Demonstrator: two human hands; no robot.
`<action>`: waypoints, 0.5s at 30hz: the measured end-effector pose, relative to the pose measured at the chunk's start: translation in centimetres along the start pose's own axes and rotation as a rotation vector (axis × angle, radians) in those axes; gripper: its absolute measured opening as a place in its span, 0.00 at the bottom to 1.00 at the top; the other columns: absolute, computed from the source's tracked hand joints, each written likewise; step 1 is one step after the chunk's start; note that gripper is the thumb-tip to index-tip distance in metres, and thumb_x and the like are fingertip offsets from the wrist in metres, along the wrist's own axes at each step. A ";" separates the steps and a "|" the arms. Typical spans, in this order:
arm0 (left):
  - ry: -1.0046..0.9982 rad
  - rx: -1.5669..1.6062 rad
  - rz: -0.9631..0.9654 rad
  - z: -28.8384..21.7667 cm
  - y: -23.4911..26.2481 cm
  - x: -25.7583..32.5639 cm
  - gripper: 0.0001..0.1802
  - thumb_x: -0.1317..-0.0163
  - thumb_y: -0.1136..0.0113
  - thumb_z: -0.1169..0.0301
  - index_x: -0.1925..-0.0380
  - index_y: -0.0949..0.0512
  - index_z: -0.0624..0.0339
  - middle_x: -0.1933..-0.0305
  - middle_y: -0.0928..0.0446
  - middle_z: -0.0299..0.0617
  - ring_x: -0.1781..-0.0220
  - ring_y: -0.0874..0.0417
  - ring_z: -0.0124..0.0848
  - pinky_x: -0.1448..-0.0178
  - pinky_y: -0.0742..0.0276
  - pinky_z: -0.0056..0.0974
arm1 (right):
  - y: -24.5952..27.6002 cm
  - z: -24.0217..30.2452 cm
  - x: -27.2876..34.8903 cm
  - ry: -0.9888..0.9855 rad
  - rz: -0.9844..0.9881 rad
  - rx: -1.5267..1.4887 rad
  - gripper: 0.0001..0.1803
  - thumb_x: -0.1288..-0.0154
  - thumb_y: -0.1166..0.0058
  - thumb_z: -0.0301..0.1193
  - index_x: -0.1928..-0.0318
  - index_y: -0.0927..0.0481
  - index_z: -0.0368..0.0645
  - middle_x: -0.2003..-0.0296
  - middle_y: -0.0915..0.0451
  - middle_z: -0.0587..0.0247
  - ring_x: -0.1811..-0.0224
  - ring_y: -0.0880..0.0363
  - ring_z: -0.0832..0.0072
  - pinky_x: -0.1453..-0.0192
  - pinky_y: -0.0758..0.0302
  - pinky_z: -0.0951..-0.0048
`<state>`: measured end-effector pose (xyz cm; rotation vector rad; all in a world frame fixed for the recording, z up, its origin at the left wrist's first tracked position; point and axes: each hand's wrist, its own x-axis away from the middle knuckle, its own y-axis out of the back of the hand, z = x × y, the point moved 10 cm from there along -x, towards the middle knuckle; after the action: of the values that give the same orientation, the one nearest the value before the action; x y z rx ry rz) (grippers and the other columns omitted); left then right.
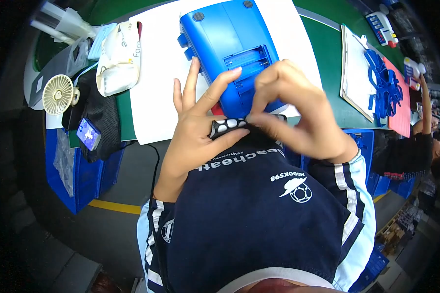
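Upper middle of the frame, big glossy blue plastic casing [228, 46] lies underside-up, while left hand [200, 127] and right hand [293, 112] pinch a black-and-white dotted strip [230, 125].

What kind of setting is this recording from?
Most likely a factory assembly bench: a green work mat, blue plastic bins under the table, and a tray of blue plastic parts beside the blue device housing being handled.
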<state>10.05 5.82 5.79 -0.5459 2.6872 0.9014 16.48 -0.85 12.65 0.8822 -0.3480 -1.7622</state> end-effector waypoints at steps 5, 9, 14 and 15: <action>-0.085 -0.086 0.120 -0.3 -1.1 0.0 0.19 0.57 0.33 0.54 0.86 0.20 0.61 0.31 0.45 0.38 0.28 0.69 0.59 0.36 0.79 0.67 | -0.5 -3.9 1.3 -0.250 0.069 -0.034 0.05 0.53 0.41 0.23 0.74 0.24 0.42 0.78 0.33 0.64 0.72 0.34 0.70 0.64 0.36 0.72; -0.111 -0.087 0.123 -0.5 -1.4 -0.2 0.21 0.57 0.33 0.52 0.86 0.20 0.62 0.31 0.46 0.39 0.28 0.70 0.59 0.36 0.79 0.68 | -0.7 -3.6 1.4 -0.194 0.082 0.025 0.05 0.54 0.40 0.22 0.75 0.24 0.40 0.78 0.33 0.67 0.73 0.37 0.74 0.64 0.41 0.75; -0.115 -0.074 0.112 -0.4 -1.5 -0.3 0.20 0.59 0.32 0.53 0.85 0.19 0.62 0.30 0.46 0.39 0.28 0.71 0.59 0.36 0.77 0.68 | -1.1 -3.5 1.7 -0.182 0.099 0.039 0.05 0.54 0.40 0.22 0.76 0.24 0.41 0.77 0.32 0.67 0.72 0.36 0.74 0.63 0.42 0.74; -0.118 -0.062 0.101 -0.4 -1.5 -0.3 0.20 0.59 0.32 0.54 0.85 0.19 0.62 0.30 0.47 0.40 0.28 0.71 0.59 0.36 0.77 0.68 | -1.1 -3.4 1.6 -0.178 0.107 0.052 0.05 0.54 0.40 0.22 0.75 0.24 0.41 0.77 0.32 0.68 0.71 0.36 0.74 0.62 0.42 0.74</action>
<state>10.87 4.56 5.40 -0.3596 2.6075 1.0137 17.91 -1.30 9.00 0.7310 -0.5496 -1.7432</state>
